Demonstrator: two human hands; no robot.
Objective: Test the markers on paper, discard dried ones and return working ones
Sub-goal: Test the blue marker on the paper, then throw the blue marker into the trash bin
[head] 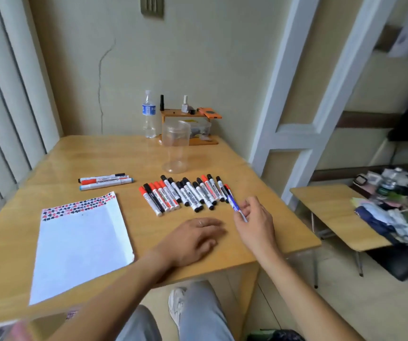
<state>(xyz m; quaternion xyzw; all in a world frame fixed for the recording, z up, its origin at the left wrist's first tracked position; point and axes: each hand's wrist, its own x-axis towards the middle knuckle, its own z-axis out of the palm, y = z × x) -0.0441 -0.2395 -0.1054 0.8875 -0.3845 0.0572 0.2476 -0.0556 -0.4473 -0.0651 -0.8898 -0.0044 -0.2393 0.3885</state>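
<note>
Markers (185,194) sit in a row mid-frame on the worktop (136,156). Right hand (254,221) pinches a blue marker (236,207) at the row's right end. Left hand (194,238) rests flat, fingers relaxed, just below the row. Paper (80,247) lower left, clear jar (175,146) behind, three markers (105,181) off to the left.

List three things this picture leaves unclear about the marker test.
1. Marker in the right hand: the fingers hide its lower end.
2. Labels on the row of markers: too small to read.
3. Marks on the paper: too small to match to any marker.
</note>
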